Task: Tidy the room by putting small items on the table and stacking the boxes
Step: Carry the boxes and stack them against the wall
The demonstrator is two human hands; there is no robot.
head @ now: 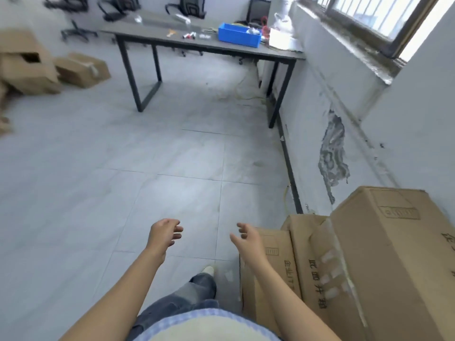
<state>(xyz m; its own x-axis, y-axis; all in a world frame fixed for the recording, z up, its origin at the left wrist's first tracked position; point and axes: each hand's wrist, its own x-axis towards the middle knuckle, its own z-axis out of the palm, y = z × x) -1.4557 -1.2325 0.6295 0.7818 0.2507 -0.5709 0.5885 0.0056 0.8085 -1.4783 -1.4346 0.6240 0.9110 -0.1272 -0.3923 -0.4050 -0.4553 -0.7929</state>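
Both my hands hang in front of me over the tiled floor, holding nothing. My left hand (163, 233) has loosely curled fingers. My right hand (247, 238) is relaxed too, just left of a group of cardboard boxes (369, 262) standing against the right wall. More cardboard boxes (27, 70) lie at the far left, one smaller box (82, 69) beside them. The grey table (157, 35) stands at the back with small items (189, 35) and a blue bin (238, 35) on it.
Office chairs (115, 7) stand behind the table. A window (369, 18) and a damaged wall run along the right. A yellow cable (246, 94) lies on the floor under the table. My leg and shoe (209, 269) are below.
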